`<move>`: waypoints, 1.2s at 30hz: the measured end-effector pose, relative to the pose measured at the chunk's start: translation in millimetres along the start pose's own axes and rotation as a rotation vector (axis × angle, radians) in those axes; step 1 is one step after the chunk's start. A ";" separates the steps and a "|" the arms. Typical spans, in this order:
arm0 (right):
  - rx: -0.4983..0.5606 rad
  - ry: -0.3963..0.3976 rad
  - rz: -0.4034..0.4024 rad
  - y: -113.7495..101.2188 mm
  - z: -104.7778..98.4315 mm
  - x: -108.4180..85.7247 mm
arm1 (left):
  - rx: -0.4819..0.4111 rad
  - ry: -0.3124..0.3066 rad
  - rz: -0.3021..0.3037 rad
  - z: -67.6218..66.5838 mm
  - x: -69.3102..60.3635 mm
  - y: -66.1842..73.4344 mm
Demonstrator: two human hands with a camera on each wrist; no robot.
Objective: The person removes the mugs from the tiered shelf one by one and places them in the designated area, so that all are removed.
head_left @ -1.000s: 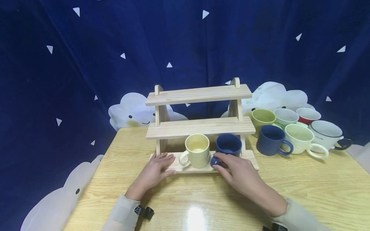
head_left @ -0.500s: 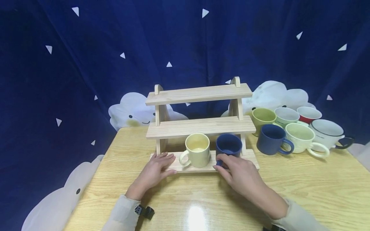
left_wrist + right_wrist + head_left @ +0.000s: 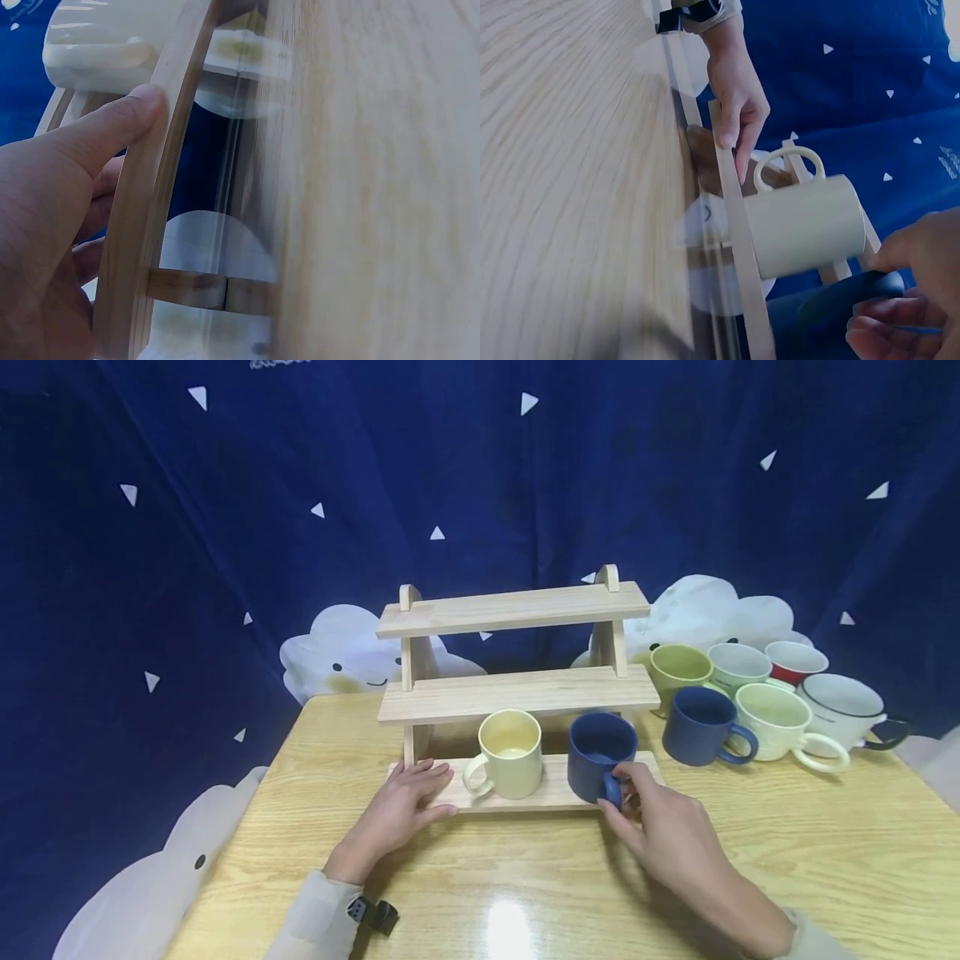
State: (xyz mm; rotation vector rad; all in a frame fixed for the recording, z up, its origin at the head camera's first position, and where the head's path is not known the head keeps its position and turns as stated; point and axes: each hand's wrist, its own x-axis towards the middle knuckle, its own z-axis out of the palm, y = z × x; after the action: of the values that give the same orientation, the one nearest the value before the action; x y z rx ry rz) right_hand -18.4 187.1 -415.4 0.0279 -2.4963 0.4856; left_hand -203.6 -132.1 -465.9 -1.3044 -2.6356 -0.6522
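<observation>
A three-tier wooden display rack (image 3: pixel 517 692) stands on the table. On its lowest board is a pale yellow mug (image 3: pixel 512 752), its handle toward the left front. To the right of it, a dark blue mug (image 3: pixel 600 752) stands near the board's front edge. My right hand (image 3: pixel 671 827) pinches this mug's handle (image 3: pixel 855 294) between thumb and fingers. At the lowest board's left end, my left hand (image 3: pixel 397 802) rests with fingers laid over the top. Its thumb (image 3: pixel 124 116) touches the front edge of the board in the left wrist view.
Right of the rack several other mugs stand close together: an olive-green mug (image 3: pixel 678 670), another blue mug (image 3: pixel 699 727), a cream mug (image 3: pixel 772 720), a white mug with a dark rim (image 3: pixel 842 706), among others. A dark blue curtain (image 3: pixel 480 468) hangs behind the table.
The blue mug has moved slightly right and forward on the lowest board. Its handle has swung from front left to front right, with my right hand following. My left hand stays put.
</observation>
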 end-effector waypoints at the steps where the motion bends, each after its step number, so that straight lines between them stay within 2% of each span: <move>1: 0.009 0.003 0.015 2.5 -0.5 -1.6 | 0.000 0.001 0.002 0.1 -0.2 -0.2; 7: 0.052 0.011 0.075 14.6 -5.7 -6.8 | -0.002 0.002 0.003 0.7 -1.4 -1.1; 14: 0.117 -0.068 0.171 26.9 -14.3 -7.6 | -0.006 -0.002 -0.003 0.4 -1.8 -0.9; 18: 0.165 -0.044 0.188 33.7 -16.7 -7.3 | -0.005 -0.009 -0.010 0.0 -2.3 -0.6; 24: 0.181 -0.001 0.190 45.0 -19.6 -7.7 | 0.002 -0.014 -0.013 1.3 -2.1 -1.0; 30: 0.211 -0.022 0.258 55.1 -28.9 -10.2 | 0.004 -0.008 -0.012 1.7 -1.4 -0.9; 36: 0.259 -0.040 0.292 68.3 -39.3 -16.1 | 0.006 -0.003 -0.012 1.2 0.1 -0.9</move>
State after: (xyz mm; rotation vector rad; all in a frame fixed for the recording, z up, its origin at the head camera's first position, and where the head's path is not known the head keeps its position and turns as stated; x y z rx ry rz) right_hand 7.8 263.1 -417.4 -0.2303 -2.4703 0.9350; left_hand -204.3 -132.0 -467.3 -1.2903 -2.6479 -0.6442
